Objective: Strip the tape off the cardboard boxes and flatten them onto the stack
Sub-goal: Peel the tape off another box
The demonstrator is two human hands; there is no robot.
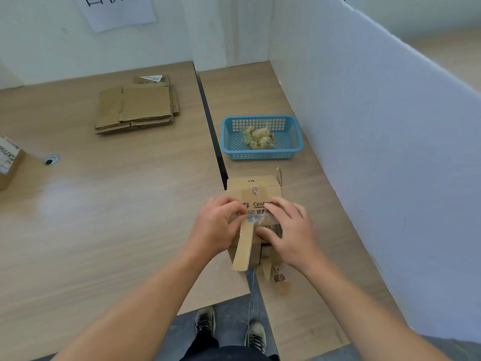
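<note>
As left hand (213, 227) pinches tape (244, 247), right hand (291, 230) flat.

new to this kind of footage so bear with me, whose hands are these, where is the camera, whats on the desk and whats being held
There is no machine here: a person wears one camera on the head, looking down at their own bare hands. The left hand pinches a strip of tape half peeled off a small box, which the right hand steadies with flat fingers. On the desk lie a stack of flattened cardboard, a blue basket holding crumpled wads, seemingly tape, and a second box at the left edge.
</note>
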